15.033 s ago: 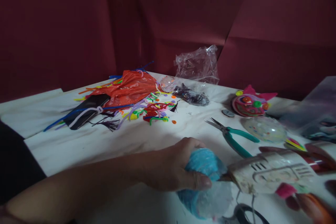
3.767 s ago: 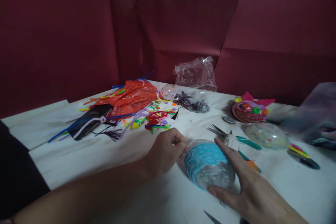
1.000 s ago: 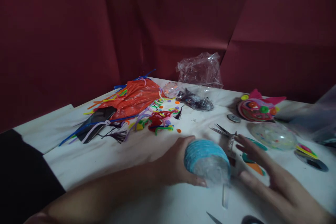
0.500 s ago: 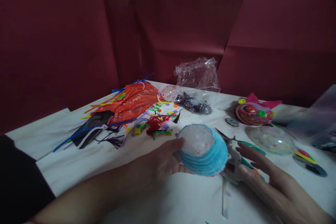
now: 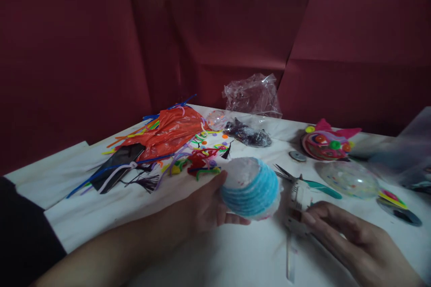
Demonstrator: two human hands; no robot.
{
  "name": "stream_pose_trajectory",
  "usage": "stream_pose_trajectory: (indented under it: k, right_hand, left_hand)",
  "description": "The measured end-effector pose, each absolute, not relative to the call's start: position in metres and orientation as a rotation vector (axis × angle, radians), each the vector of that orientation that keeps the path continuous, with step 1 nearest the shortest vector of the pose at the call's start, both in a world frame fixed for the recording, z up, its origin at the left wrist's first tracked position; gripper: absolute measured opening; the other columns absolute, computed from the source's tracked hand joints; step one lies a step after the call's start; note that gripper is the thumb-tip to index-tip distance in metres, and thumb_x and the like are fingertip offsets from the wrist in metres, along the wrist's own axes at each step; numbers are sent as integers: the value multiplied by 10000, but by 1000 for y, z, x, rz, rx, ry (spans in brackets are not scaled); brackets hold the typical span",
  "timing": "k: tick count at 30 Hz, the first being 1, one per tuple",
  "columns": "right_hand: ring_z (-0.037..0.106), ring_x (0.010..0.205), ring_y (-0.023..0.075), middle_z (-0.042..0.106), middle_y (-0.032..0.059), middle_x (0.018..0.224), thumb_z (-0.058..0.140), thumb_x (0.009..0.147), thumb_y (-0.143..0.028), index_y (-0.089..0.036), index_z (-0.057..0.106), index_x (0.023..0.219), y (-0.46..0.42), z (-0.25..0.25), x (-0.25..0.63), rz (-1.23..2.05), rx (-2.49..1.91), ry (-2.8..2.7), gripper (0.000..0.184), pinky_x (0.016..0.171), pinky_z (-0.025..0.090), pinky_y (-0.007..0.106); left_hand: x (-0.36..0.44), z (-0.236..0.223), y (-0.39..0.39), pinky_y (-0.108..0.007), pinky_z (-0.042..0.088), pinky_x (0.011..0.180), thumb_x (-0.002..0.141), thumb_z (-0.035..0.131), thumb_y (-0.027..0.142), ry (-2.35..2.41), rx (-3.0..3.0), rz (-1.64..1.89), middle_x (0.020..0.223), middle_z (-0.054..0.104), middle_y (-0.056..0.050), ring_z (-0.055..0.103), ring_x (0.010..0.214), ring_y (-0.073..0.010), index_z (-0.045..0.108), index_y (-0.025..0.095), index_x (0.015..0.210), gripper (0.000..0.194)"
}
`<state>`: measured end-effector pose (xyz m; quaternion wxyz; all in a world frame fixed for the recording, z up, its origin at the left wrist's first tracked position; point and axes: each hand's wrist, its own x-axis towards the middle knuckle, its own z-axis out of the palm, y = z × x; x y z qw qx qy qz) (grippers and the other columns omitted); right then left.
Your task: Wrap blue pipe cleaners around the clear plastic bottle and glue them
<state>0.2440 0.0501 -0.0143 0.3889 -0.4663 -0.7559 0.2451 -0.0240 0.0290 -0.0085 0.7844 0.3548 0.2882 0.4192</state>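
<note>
My left hand [image 5: 207,206] holds a clear plastic ball wrapped in rings of blue fuzzy cord [image 5: 251,187], tilted so its bare clear cap faces up and left, just above the white table [image 5: 111,202]. My right hand [image 5: 346,237] has its fingers curled around a white glue gun [image 5: 298,206] that lies on the table just right of the ball. A glue stick [image 5: 290,260] sticks out of the gun toward me.
Teal-handled pliers [image 5: 308,180] lie behind the gun. A clear speckled ball [image 5: 348,178] and a colourful decorated ball [image 5: 325,141] sit to the right. At the back left are an orange bag [image 5: 166,128], pipe cleaners [image 5: 198,157], a black phone [image 5: 114,163] and clear plastic bags [image 5: 252,94].
My left hand has lifted and turned the blue-wrapped ball, so its clear cap now faces up. My right hand has left the ball and closed on the glue gun.
</note>
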Motion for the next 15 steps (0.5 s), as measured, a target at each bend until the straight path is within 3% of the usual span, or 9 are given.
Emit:
stream_pose_trajectory:
  k: [4, 8, 15]
  right_hand:
    - [516, 575, 166, 499, 36, 651, 481, 963, -641, -149, 586, 681, 46, 9, 229, 932, -824, -1995, 576, 472, 474, 129]
    - [473, 570, 147, 459, 26, 634, 404, 1018, -619, -140, 496, 678, 47, 11, 221, 1015, -772, -2028, 594, 509, 439, 137]
    - [492, 636, 165, 475, 34, 670, 316, 1044, -605, -139, 483, 678, 52, 4, 222, 1099, -808, -2095, 616, 581, 433, 173]
  left_hand:
    - [-15, -7, 23, -413, 391, 935, 721, 523, 639, 577, 770, 878, 1223, 571, -73, 539, 1114, -263, 571, 214, 1158, 612]
    - [-7, -6, 17, -419, 379, 961, 684, 625, 562, 534, 815, 904, 1153, 607, -60, 501, 1165, -292, 618, 205, 1073, 528]
    - [-7, -10, 22, -456, 428, 898, 577, 721, 555, 662, 995, 1061, 1165, 578, -119, 525, 1109, -328, 541, 192, 1117, 676]
